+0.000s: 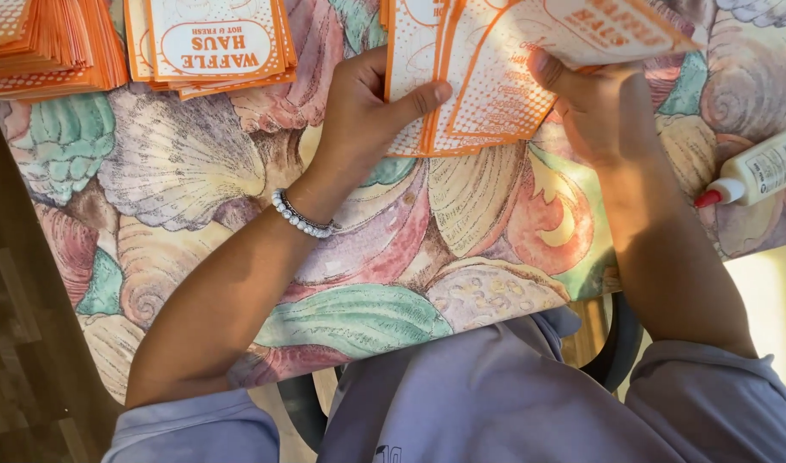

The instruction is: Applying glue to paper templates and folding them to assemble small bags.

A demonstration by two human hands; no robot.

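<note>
My left hand [363, 107] presses its thumb on an orange-and-white printed paper sheet [479, 94] lying near the far middle of the table. My right hand [594, 107] grips the same paper's folded right flap, lifting it over the sheet. A beaded bracelet [300, 219] circles my left wrist. Both forearms reach over a tablecloth with a seashell pattern [367, 257].
A thick stack of orange-edged papers [46, 43] sits at the far left, and a smaller stack [213, 43] lies beside it. A white glue bottle with a red tip [757, 171] lies at the right table edge. Wooden floor [16, 343] shows at the left.
</note>
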